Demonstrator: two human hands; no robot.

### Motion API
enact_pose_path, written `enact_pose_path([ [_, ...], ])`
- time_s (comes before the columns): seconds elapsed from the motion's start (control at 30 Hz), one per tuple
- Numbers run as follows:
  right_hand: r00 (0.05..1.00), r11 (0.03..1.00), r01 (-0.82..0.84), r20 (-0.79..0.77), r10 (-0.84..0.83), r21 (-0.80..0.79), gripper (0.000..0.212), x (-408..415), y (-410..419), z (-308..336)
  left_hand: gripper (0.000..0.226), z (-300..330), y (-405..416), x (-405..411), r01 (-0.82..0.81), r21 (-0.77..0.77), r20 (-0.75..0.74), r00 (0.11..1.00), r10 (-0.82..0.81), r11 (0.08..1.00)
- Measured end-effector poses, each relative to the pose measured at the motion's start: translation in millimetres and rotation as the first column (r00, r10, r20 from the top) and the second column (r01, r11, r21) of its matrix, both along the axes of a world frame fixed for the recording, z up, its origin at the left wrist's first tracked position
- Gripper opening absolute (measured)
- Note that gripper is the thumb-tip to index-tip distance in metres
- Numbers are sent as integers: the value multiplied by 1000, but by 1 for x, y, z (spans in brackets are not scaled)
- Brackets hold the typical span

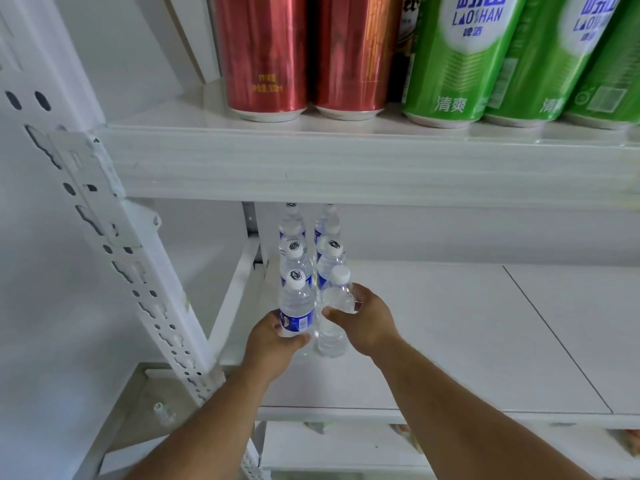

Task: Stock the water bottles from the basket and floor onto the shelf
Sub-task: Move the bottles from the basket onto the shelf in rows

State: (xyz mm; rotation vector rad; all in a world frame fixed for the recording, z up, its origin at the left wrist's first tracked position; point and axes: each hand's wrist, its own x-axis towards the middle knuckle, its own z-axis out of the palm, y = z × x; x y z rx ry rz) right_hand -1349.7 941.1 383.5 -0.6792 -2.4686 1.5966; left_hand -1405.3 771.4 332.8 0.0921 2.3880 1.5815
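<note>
Both bare forearms reach forward and upward from the bottom edge, coming closer to each other toward the hands. The left hand [273, 344] has its fingers curled around a bottle, with the thumb lying across the front of it (the other fingers are hidden behind). The right hand [365, 320] is turned with its back to the camera, thumb pointing left and fingers wrapped on a second bottle. The two hands are just beside each other, not touching.

White metal shelving fills the view: a perforated upright post [114, 233] on the left, a plain white wall [41, 306] beside it, and red cans [263, 53] and green cans [457, 60] above under even light.
</note>
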Motion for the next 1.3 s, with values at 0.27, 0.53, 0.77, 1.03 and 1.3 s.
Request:
enact_pose_path([
  [0.27,999,1000,-27,-27,27,16,45,-4,1,-3,57,-8,2,-12,15,-9,-10,1000,-15,1000],
  [0.53,999,1000,-6,-35,5,-7,42,-2,3,-7,61,-9,6,-18,21,-88,-23,999,-23,996],
  [0.77,999,999,0,44,2,-40,58,-5,0,-14,66,-12,6,-16,17,-134,-8,1000,-19,991],
  [1.03,998,998,33,52,-30,-55,54,-6,-3,-11,61,-10,0,-3,30,-113,34,999,-27,993],
  [1.3,994,999,41,105,-38,-28,69,7,-9,-13,66,-10,-13,20,39,-125,55,998,-33,991],
])
